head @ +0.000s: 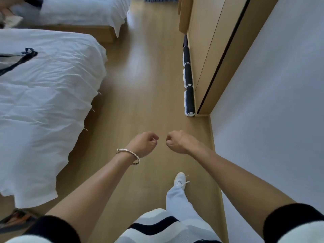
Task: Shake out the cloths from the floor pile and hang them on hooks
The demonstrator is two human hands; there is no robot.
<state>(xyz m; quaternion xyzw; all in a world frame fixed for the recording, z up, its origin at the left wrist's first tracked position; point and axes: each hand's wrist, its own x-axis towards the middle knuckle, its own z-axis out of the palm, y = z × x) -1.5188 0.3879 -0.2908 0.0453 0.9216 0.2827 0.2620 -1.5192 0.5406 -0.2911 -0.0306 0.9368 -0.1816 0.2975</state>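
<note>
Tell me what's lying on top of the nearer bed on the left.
A crumpled white duvet covers it. A dark-blue strap tied in a bow lies on top of that, running out of frame on the left. Whatever is beneath the duvet is hidden.

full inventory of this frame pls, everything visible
Near bed: one, white bedding, left.
Far bed: one, white bedding, top left.
Ribbon: one, navy, on near bed.
Cloths: count unclear, navy with white stripes, on the floor along the wardrobe base.
Wardrobe: one, light wood, upper right.
Wall: white, right.
Floor: light wood, centre.
Shoe: one, white, bottom centre.
Bracelet: one, silver, left wrist.
Left hand: fingers curled, empty.
Right hand: fingers curled, empty.
</note>
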